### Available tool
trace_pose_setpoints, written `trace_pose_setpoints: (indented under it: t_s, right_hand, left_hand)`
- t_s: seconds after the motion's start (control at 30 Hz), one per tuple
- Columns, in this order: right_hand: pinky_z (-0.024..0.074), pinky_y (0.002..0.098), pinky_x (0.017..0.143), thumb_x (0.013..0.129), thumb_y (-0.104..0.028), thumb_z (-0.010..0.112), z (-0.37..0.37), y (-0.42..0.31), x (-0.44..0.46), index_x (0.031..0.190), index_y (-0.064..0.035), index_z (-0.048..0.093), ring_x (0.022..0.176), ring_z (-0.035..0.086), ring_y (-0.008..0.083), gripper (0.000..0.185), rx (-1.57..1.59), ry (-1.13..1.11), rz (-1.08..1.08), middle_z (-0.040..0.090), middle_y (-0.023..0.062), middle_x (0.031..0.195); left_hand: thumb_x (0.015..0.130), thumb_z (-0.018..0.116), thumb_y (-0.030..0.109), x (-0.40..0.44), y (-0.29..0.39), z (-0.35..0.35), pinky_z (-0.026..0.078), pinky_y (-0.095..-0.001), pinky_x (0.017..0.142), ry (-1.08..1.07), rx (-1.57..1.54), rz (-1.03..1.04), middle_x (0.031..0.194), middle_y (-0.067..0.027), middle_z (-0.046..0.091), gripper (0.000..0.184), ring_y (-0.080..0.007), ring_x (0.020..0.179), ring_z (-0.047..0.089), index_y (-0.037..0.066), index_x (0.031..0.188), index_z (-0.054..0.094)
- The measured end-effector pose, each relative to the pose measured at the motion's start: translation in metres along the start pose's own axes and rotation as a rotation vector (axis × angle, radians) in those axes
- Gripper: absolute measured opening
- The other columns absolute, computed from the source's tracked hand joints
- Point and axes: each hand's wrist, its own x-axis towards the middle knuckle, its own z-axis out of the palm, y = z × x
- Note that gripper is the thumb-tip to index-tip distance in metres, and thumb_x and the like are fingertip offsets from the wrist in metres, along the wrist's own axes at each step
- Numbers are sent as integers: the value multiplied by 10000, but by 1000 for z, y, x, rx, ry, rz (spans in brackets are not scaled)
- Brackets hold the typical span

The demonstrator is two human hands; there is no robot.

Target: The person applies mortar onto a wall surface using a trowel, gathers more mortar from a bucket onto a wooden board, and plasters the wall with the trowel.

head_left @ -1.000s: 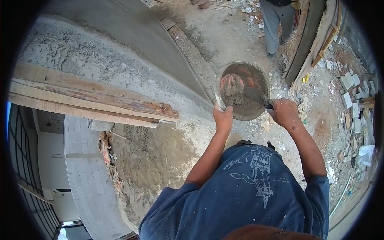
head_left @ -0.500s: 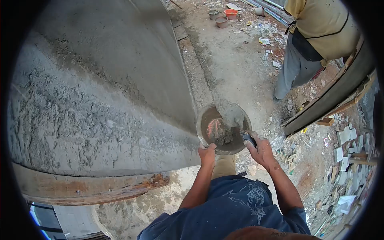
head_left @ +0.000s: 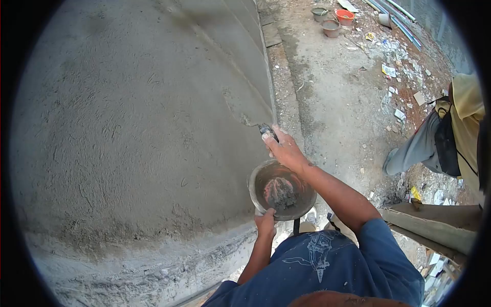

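1. A pale printed drawing [head_left: 319, 250] marks the blue shirt [head_left: 360, 258]; any lettering there is too small to read.
2. A yellow-and-white scrap [head_left: 388, 70] on the ground [head_left: 337, 97] carries print too blurred to make out.
3. The right grip [head_left: 286, 152] wraps the dark trowel handle [head_left: 265, 129]; the blade extends beyond the fingers, over the grey plastered surface [head_left: 153, 128].
4. The left grip [head_left: 265, 224] narrowly clasps the bucket [head_left: 252, 192] by its rim, thumb over the edge.
5. Mortar [head_left: 284, 197] lies inside the bucket, near the right wrist.
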Motion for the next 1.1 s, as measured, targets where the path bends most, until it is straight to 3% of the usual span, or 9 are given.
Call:
trace_pose_setpoints:
  t_s: [0.17, 0.33, 0.43, 0.53, 0.73, 0.87, 0.93, 1.03, 1.1]
  right_hand:
    - [472, 312, 455, 941, -403, 460, 16, -51, 93, 1428, 40, 301, 583, 576, 178, 677, 123, -149, 26, 567, 97, 806]
    - [464, 325, 529, 940, -366, 478, 61, -112, 163, 1455, 8, 265, 613, 553, 151, 671, 279, -206, -27, 552, 58, 770]
    - [508, 439, 804, 939, -373, 464, 100, -125, 213, 1322, -4, 432, 892, 651, 371, 533, 266, -115, -87, 649, 216, 1034]
    - [490, 337, 556, 942, -365, 487, 125, -124, 262, 1422, -29, 343, 645, 599, 167, 604, 181, -111, -175, 598, 84, 805]
    - [501, 335, 536, 951, -364, 482, 92, -123, 308, 1295, -10, 435, 578, 587, 180, 496, 526, -74, 310, 599, 105, 840]
    - [502, 371, 558, 954, -337, 481, 116, -85, 345, 1312, -10, 429, 627, 600, 210, 488, 250, -37, -102, 591, 132, 904]
    - [530, 433, 654, 947, -327, 478, 106, -85, 334, 1277, -7, 469, 762, 658, 289, 460, 315, -78, -13, 612, 191, 1031]
    - [540, 390, 605, 944, -339, 483, 93, -90, 326, 1275, -5, 469, 731, 657, 247, 470, 515, -47, 365, 615, 179, 1031]
    - [541, 365, 596, 943, -351, 484, 87, -84, 309, 1310, 2, 445, 693, 652, 241, 511, 414, -131, 150, 613, 181, 1053]
  left_hand:
    - [714, 572, -74, -23, 6, 55, 550, -331, 538, 129, -365, 43, 914, -96, 609, 346, -200, 712, 627, 7, 1049, 542]
    - [711, 545, -108, -59, 9, 80, 611, -387, 621, 307, -579, 39, 991, -112, 600, 454, -249, 789, 649, 25, 1142, 497]
    - [708, 547, -111, -77, 15, 96, 616, -393, 636, 298, -672, 1, 1039, -112, 598, 497, -251, 834, 649, 46, 1176, 495]
    - [722, 529, -106, -83, 19, 113, 619, -404, 650, 362, -670, 66, 1084, -132, 593, 513, -259, 864, 652, 39, 1212, 485]
    - [718, 534, -94, -72, 20, 129, 616, -398, 665, 410, -610, 107, 1068, -122, 591, 510, -259, 862, 652, 36, 1209, 489]
    - [699, 534, -108, -48, 24, 131, 604, -363, 648, 446, -555, 68, 1063, -117, 596, 522, -233, 848, 647, 35, 1199, 489]
    - [694, 545, -109, -39, 36, 133, 596, -333, 630, 442, -547, 29, 1047, -113, 606, 511, -220, 827, 649, 35, 1182, 497]
    - [698, 558, -98, -14, 47, 144, 596, -334, 631, 462, -516, 28, 1028, -106, 608, 488, -210, 793, 649, 33, 1165, 504]
    - [705, 573, -89, 9, 52, 146, 588, -323, 615, 417, -518, 0, 982, -89, 611, 451, -191, 748, 640, 29, 1137, 518]
